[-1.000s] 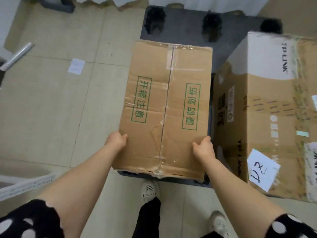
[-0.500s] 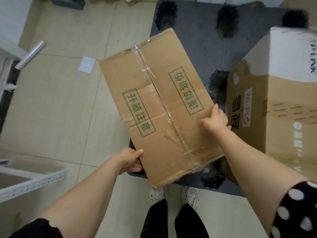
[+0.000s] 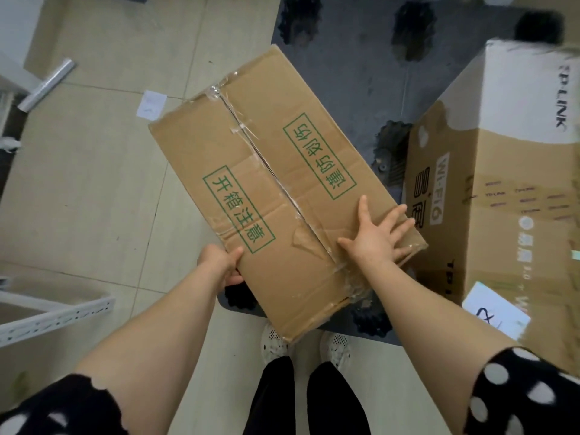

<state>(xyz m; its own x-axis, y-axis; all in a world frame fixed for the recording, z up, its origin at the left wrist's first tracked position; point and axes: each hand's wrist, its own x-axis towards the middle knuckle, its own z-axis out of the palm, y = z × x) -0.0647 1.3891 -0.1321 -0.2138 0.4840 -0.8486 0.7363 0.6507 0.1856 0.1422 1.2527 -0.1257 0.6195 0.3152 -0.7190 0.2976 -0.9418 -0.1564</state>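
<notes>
We hold the brown box [image 3: 276,183] (the one with green words) turned at a slant over the edge of the dark pallet [image 3: 354,73]. Our left hand [image 3: 219,262] grips its near left edge. Our right hand [image 3: 379,237] lies flat on top, fingers spread wide, beside the big box [image 3: 502,199].

The box [image 3: 276,183] is showing matt brown cardboard with glossy, wrinkled clear tape [image 3: 238,120]; the pallet [image 3: 354,80] is looking like dark, rough plastic.
</notes>
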